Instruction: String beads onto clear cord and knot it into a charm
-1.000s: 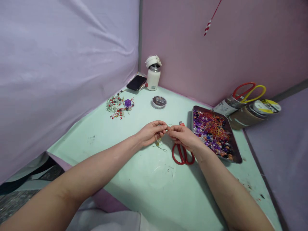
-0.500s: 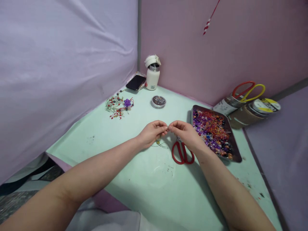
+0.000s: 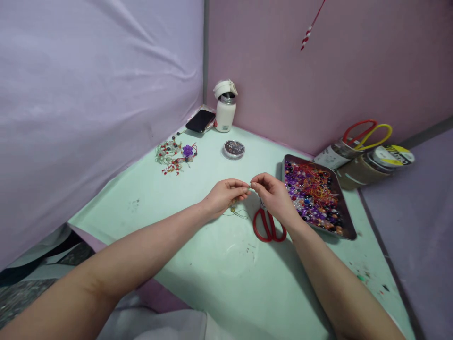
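Note:
My left hand point(image 3: 228, 194) is closed in a pinch over the middle of the pale green table point(image 3: 219, 264), a thin greenish cord showing at its fingertips. Facing it, my right hand point(image 3: 271, 191) pinches too, its fingertips a small gap from the left ones; what they hold is too small to name. Below my left hand a thin looped cord with a yellowish bead point(image 3: 232, 209) lies on the table. Red-handled scissors point(image 3: 269, 226) rest beneath my right hand, their blades mostly hidden.
To the right is a tray point(image 3: 348, 222) of beads and orange thread, with jars point(image 3: 361, 172) behind. Farther back are a round tin point(image 3: 234, 149), a white bottle point(image 3: 225, 113) and a phone point(image 3: 200, 121). Beaded strings point(image 3: 173, 156) lie at the left.
My right hand has lifted slightly up and away from my left fingertips, opening a small gap. My left hand has shifted slightly to the right.

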{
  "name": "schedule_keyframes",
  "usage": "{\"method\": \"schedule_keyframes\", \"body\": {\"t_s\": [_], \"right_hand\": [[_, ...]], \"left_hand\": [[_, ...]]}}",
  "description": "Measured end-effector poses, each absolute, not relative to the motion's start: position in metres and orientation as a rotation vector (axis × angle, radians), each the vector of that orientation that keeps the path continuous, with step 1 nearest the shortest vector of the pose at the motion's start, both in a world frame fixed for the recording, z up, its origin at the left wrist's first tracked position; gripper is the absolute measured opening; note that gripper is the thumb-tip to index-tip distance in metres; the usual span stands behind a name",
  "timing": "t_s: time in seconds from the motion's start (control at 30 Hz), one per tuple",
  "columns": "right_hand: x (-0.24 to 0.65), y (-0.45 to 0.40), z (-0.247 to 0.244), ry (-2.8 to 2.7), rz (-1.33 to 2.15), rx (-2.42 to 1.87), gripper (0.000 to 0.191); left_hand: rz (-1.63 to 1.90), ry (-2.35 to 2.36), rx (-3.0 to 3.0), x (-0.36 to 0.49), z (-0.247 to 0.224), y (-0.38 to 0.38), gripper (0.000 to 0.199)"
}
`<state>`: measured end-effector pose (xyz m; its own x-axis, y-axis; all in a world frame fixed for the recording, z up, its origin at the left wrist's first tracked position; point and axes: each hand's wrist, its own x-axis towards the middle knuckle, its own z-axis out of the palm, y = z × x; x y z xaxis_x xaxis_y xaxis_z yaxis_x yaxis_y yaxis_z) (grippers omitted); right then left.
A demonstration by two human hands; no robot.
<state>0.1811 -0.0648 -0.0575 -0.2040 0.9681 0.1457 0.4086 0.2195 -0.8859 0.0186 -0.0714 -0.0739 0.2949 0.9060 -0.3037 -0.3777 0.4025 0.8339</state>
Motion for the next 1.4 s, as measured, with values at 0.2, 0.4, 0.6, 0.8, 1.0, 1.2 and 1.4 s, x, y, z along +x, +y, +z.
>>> {"method": "schedule_keyframes", "body": {"t_s": [0.2, 0.4, 0.6, 0.8, 1.0, 1.2, 1.4], "right_hand": [[0.181, -0.066, -0.056, -1.746, 0.948, -1.294, 0.011], [0.178, -0.067, -0.053, -1.783, 0.904, -1.272, 0.012], [0.177, -0.066, -0.056, -1.732, 0.892, -1.257, 0.01], [0.178, -0.065, -0.061, -1.668, 0.915, -1.218, 0.011], [0.182, -0.064, -0.062, -1.769, 0.599, -1.184, 0.012], [0.186, -0.06, -0.071, -2.081, 0.059, -0.961, 0.019], [0.187, -0.059, -0.079, -2.227, -0.146, -0.841, 0.026]], "left_hand": [[0.973, 0.848, 0.732, 0.018, -0.073, -0.072, 0.01], [0.934, 0.852, 0.777, 0.017, -0.072, -0.072, 0.018], [0.917, 0.873, 0.753, 0.017, -0.067, -0.073, 0.011], [0.933, 0.87, 0.747, 0.015, -0.069, -0.07, 0.009], [0.969, 0.86, 0.68, 0.014, -0.072, -0.068, 0.007], [1.05, 0.821, 0.618, 0.015, -0.075, -0.066, 0.011], [1.049, 0.813, 0.617, 0.015, -0.075, -0.067, 0.018]]}}
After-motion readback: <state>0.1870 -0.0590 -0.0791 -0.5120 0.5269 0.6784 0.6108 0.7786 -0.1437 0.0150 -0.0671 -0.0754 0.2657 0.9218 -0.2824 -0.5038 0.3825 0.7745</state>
